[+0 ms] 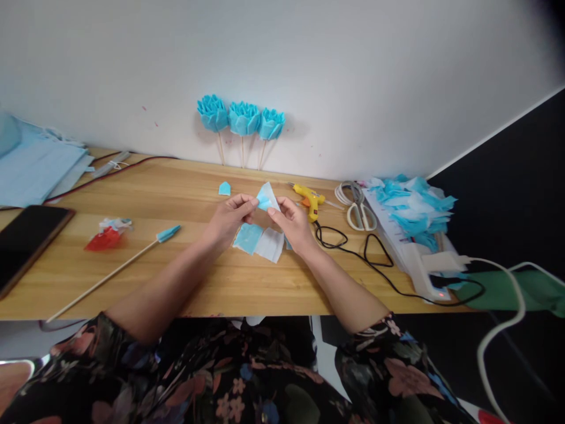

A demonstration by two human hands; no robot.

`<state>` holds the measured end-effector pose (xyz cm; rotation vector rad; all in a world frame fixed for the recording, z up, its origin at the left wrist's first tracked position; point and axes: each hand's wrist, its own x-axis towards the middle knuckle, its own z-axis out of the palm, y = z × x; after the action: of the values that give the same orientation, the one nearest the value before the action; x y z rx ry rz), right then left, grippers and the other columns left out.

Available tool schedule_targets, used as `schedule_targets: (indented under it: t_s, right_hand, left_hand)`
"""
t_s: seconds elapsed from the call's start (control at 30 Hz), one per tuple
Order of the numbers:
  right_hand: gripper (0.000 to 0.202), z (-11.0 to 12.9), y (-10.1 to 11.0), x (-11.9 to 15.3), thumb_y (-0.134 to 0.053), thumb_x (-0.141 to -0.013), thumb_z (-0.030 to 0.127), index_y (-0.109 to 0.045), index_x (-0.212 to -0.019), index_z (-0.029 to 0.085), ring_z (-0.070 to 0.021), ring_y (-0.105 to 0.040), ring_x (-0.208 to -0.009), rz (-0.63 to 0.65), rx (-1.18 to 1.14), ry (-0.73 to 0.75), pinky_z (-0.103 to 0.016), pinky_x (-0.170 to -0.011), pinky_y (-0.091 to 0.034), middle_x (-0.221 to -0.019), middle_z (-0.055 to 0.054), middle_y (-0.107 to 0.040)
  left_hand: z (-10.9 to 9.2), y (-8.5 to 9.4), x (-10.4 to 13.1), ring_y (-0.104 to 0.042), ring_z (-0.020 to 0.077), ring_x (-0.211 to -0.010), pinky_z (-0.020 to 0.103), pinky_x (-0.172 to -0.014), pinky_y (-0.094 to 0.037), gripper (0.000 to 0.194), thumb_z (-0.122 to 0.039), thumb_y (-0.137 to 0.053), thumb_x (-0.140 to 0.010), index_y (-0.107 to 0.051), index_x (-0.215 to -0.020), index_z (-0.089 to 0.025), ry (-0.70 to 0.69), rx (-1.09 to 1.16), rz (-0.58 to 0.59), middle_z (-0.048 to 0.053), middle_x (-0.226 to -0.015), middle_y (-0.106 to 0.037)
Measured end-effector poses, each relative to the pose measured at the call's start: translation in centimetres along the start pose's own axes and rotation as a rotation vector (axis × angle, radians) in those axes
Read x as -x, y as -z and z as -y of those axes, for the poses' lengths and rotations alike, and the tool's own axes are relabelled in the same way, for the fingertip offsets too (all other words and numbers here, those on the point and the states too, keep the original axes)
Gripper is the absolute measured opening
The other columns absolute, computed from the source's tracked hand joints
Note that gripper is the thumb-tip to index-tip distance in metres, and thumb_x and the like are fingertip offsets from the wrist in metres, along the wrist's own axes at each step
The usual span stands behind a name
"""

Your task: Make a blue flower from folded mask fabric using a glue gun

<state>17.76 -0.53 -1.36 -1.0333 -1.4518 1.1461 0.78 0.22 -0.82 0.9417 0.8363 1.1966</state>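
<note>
Between my two hands is a small piece of pale blue and white mask fabric (267, 194), folded to a point at the top. My left hand (235, 216) pinches its left side, and my right hand (291, 219) pinches its lower right corner. Below the hands, a blue fabric square (248, 238) and a white fabric square (270, 245) lie on the table. A small blue piece with a pointed top (225, 188) rests behind my left hand. To the left lies a wooden stick (106, 272) with blue fabric wrapped on its tip.
Three blue fabric flowers (244, 119) on sticks lean against the wall. At right are a yellow glue gun (311, 201) with a black cord, scissors (361, 217), blue scraps (415, 206) and a power strip (421, 274). At left are a phone (30, 244), red plastic (105, 238) and face masks (42, 162).
</note>
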Motion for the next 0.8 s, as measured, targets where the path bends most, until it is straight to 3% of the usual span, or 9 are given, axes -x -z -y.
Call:
schedule_targets:
  t_s: [0.33, 0.63, 0.8]
  right_hand:
    - [0.021, -0.25, 0.18, -0.10, -0.065, -0.083, 0.043, -0.062, -0.083, 0.022, -0.0136, -0.046, -0.069, -0.057, 0.097, -0.012, -0.029, -0.065, -0.040, -0.075, 0.002, -0.052]
    - [0.021, 0.02, -0.11, -0.04, -0.064, -0.082, 0.042, -0.058, -0.078, 0.022, -0.0124, -0.040, -0.066, -0.044, 0.104, -0.001, -0.028, -0.062, -0.034, -0.071, 0.003, -0.046]
    - [0.023, -0.18, -0.03, -0.08, -0.064, -0.081, 0.044, -0.058, -0.078, 0.023, -0.0135, -0.041, -0.067, -0.043, 0.122, -0.017, -0.028, -0.062, -0.035, -0.072, 0.002, -0.048]
  left_hand:
    - [0.14, -0.23, -0.03, -0.050, 0.0089, -0.057, 0.023, -0.058, -0.041, 0.016, -0.024, -0.083, -0.072, -0.070, -0.080, -0.017, 0.059, -0.005, -0.051, -0.003, -0.063, -0.059]
    - [-0.01, -0.62, 0.25, -0.056, 0.0128, -0.066, 0.026, -0.066, -0.046, 0.023, -0.035, -0.069, -0.087, -0.064, -0.075, -0.016, 0.076, 0.066, 0.036, 0.002, -0.071, -0.062]
    - [0.03, -0.34, 0.26, -0.057, 0.0127, -0.068, 0.026, -0.067, -0.046, 0.025, -0.039, -0.074, -0.082, -0.066, -0.079, -0.016, 0.054, 0.078, 0.058, 0.003, -0.074, -0.063]
